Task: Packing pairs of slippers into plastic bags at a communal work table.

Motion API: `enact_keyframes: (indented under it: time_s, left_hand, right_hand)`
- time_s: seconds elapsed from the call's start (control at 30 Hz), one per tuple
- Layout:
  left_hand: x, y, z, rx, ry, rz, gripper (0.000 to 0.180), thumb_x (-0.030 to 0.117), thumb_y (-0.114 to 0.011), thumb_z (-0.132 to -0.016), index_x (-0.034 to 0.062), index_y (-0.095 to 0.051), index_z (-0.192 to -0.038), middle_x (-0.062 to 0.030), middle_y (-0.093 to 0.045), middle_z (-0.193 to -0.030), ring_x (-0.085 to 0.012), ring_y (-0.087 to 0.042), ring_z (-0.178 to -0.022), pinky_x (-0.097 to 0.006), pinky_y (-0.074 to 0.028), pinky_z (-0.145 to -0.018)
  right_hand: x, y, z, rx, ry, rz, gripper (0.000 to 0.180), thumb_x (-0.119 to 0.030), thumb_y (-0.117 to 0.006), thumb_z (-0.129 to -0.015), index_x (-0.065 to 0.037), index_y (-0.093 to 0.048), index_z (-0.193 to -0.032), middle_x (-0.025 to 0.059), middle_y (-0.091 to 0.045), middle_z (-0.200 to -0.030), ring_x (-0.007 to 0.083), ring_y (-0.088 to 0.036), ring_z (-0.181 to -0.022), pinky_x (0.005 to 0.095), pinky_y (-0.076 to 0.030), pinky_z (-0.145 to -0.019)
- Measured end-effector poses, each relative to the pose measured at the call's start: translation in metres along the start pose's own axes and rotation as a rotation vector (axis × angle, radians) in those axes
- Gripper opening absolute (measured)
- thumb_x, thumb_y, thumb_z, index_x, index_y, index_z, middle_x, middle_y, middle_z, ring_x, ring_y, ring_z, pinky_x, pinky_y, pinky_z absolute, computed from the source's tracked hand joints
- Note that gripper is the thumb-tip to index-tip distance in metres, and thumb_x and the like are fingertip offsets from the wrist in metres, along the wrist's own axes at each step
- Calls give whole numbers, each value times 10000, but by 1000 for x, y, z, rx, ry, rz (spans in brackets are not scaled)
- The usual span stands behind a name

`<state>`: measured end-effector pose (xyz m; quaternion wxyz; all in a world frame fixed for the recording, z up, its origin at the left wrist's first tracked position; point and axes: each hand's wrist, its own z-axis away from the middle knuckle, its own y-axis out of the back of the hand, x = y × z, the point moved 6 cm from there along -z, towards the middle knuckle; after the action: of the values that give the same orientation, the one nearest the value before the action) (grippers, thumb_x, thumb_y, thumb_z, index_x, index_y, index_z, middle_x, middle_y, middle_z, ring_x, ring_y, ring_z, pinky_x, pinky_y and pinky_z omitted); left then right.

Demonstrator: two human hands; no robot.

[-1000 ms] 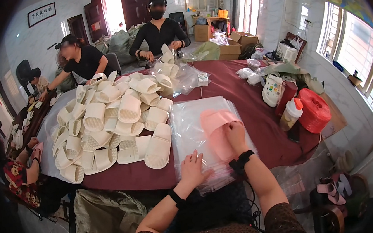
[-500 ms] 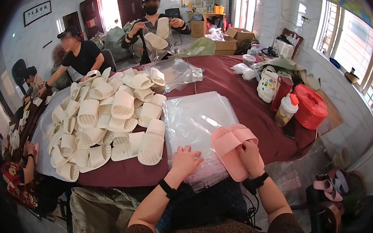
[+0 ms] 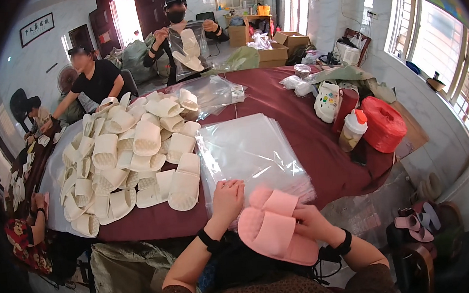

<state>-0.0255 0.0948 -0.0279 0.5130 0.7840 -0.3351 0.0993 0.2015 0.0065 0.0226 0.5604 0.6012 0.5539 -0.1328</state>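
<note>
My right hand [image 3: 313,224] grips a pair of pink slippers [image 3: 276,223], one overlapping the other, tilted just off the table's near edge. My left hand [image 3: 228,197] rests at the near left corner of a stack of clear plastic bags [image 3: 248,145]. Its fingers are curled and pressed together; whether a bag's edge is between them is hidden. Left of the stack lies a big heap of cream slippers [image 3: 147,138], the nearest single one [image 3: 185,182] right beside the bags.
On the dark red tablecloth [image 3: 325,178] at the right stand a bottle with an orange cap [image 3: 353,131], a red twine roll [image 3: 384,123] and a white clog [image 3: 328,101]. Across the table a person holds cream slippers in a clear bag [image 3: 187,48]. Other people sit at the left.
My right hand has brought the pink slippers left and toward me, turning them. My left hand's spread fingers have drawn together. The person opposite now has the cream slippers lower in the bag.
</note>
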Motion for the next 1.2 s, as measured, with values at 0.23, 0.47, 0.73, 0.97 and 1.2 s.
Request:
enact_keyframes:
  time_s: [0.23,0.47,0.73,0.97,1.2]
  left_hand:
    - [26,8,1,-51,-166,98,331,182,-584,-939,81,-638,-1250,-155,-649,-1193,-349,-562,-1126,-452,-439,-968]
    - [62,16,1,27,-320,2,347,144,-589,-936,59,-628,-1270,-139,-564,-1374,-384,-425,-1351,-460,-373,-1103]
    - [89,21,-8,-8,-371,147,371,118,-538,-968,-10,-585,-1312,-160,-532,-1421,-367,-408,-1386,-458,-331,-1144]
    - [75,28,-7,-53,-338,328,361,123,-531,-968,1,-597,-1302,-158,-553,-1401,-355,-433,-1372,-455,-338,-1141]
    - [73,37,-3,53,-384,151,391,70,-552,-928,19,-598,-1312,-142,-530,-1431,-362,-393,-1401,-460,-301,-1166]
  right_hand:
    - [32,4,-11,76,-25,410,308,-83,-672,-809,6,-665,-1104,185,-650,-1117,379,-624,-1010,434,-511,-834]
    - [40,-1,-38,254,-11,491,254,-94,-673,-809,14,-670,-1039,211,-646,-1028,393,-611,-964,458,-497,-832]
    - [76,-30,-92,271,-132,359,177,-128,-630,-853,38,-642,-913,259,-638,-984,414,-625,-870,456,-509,-754]
    - [119,-45,-108,509,-204,197,171,-87,-602,-855,33,-563,-971,222,-636,-968,413,-620,-881,481,-502,-755]
    - [83,-41,-105,524,-206,327,190,-102,-596,-878,26,-537,-1007,218,-619,-946,389,-626,-902,478,-493,-749]
